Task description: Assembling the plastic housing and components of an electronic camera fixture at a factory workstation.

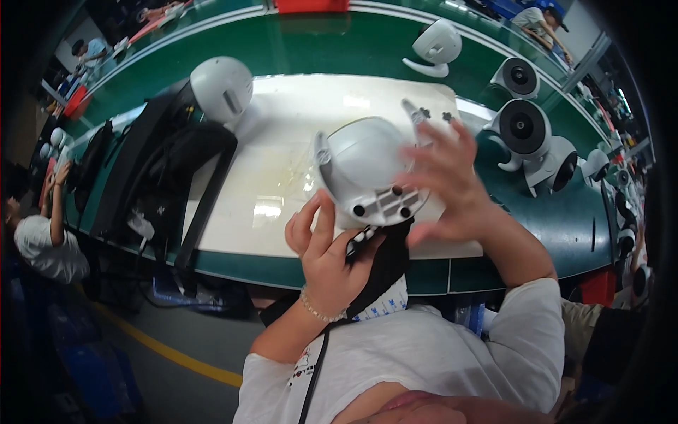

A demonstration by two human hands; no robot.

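A white rounded housing (367,152) lies on the pale work mat in front of me. Its ribbed grey base faces me and bears black round pads (359,210). My left hand (328,258) is closed at the near left of the housing, pinching a black strip with white spots (361,240); its exact kind is unclear. Over the housing's right side is my right hand (452,184), fingers spread and smeared by motion, with nothing visible in it. Below the strip hang a black cloth-like piece (392,258) and a white sheet with blue print (385,302).
Another white housing (222,88) stands at the far left of the mat (282,141), beside black foam-like trays (134,169). White units with round black speakers or lenses (522,127) line the right side. One more white unit (436,46) sits on the green bench. Other people work around.
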